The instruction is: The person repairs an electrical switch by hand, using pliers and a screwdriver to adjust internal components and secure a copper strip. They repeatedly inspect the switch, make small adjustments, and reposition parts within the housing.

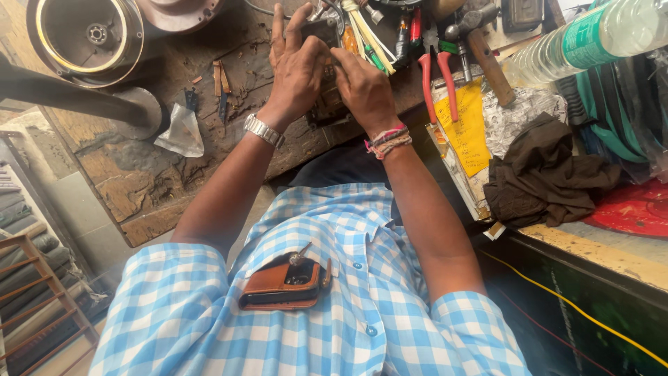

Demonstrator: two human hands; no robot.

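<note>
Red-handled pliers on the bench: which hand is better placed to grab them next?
Probably the right. The right hand lies just beside the red-handled pliers, with nothing between them. The left hand is on the far side of the dark part that both hands grip, and would have to cross over.

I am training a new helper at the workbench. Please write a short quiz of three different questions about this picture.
1. True or false: both hands are on the small dark part at the worn wooden bench.
2. Which wrist carries the metal watch? A) left B) right C) neither
3. Fill in: the pliers beside the right hand have ____ handles.

Key:
1. True; the left hand and the right hand both grip it.
2. A; the right wrist carries thread bracelets.
3. Red.
</note>
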